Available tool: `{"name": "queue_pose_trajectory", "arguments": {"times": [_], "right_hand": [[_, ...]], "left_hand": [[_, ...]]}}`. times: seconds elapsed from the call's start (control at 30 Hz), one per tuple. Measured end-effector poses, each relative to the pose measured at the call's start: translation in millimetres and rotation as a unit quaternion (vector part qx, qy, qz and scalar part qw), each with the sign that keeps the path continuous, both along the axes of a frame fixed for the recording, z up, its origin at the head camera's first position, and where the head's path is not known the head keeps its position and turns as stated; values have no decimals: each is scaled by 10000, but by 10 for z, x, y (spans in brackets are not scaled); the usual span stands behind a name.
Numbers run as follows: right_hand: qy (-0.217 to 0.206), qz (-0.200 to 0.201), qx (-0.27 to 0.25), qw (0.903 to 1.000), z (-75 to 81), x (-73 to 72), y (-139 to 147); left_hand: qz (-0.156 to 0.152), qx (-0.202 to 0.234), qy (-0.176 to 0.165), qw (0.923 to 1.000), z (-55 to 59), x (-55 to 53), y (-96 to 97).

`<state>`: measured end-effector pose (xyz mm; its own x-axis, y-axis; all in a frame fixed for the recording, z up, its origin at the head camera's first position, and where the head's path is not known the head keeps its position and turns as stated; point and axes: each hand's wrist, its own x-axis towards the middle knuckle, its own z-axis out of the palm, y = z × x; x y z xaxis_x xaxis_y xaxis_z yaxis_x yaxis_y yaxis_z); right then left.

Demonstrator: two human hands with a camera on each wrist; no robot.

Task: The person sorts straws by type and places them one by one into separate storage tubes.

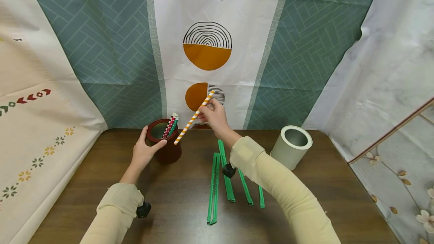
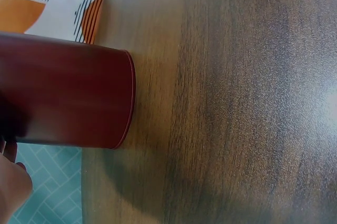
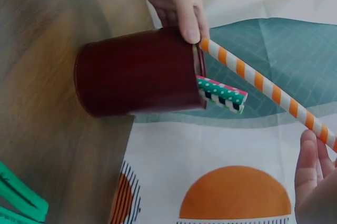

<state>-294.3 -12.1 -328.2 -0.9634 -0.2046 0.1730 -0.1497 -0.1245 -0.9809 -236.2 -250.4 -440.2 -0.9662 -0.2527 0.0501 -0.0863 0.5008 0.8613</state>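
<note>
My right hand (image 1: 217, 119) pinches an orange-and-white striped paper straw (image 1: 193, 119) near its upper end, held slantwise in the air. The straw's lower end is close to the mouth of a dark red cylindrical container (image 1: 168, 154). With thumb and fingers spread around the rim, my left hand (image 1: 142, 153) holds this container upright on the table. Several patterned straws (image 3: 224, 92), among them a green dotted one, stick out of its mouth in the right wrist view. The left wrist view shows the container's side (image 2: 68, 92) and only a bit of the hand.
Several green strips (image 1: 213, 187) lie lengthwise on the brown wooden table (image 1: 183, 206), some partly under the right forearm. A white cylindrical canister (image 1: 288, 155) with an open top stands at the right. Patterned cloths (image 1: 112, 48) hang behind and at the sides.
</note>
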Motion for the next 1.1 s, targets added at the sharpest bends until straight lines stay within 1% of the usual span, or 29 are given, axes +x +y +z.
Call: {"name": "queue_pose_trajectory", "arguments": {"times": [0.23, 0.4, 0.53, 0.83, 0.97, 1.1], "right_hand": [[322, -297, -194, 9989, 94, -7, -93], [515, -472, -249, 9972, 95, -22, -177], [550, -508, -102, 9971, 37, -32, -241], [506, -450, 279, 9973, -165, -39, -344], [482, -489, 487, 9965, -238, -28, -382], [530, -486, 504, 9961, -301, -15, -427]], "left_hand": [[10, 28, 1, 10000, -1, 0, 1], [14, 11, -12, 10000, 0, 6, 2], [4, 5, 20, 10000, -3, 7, 5], [-21, 66, 26, 10000, 5, 11, 10], [-38, 104, 29, 9999, 6, 10, 7], [-46, 118, 24, 9999, 8, 10, 5]]}}
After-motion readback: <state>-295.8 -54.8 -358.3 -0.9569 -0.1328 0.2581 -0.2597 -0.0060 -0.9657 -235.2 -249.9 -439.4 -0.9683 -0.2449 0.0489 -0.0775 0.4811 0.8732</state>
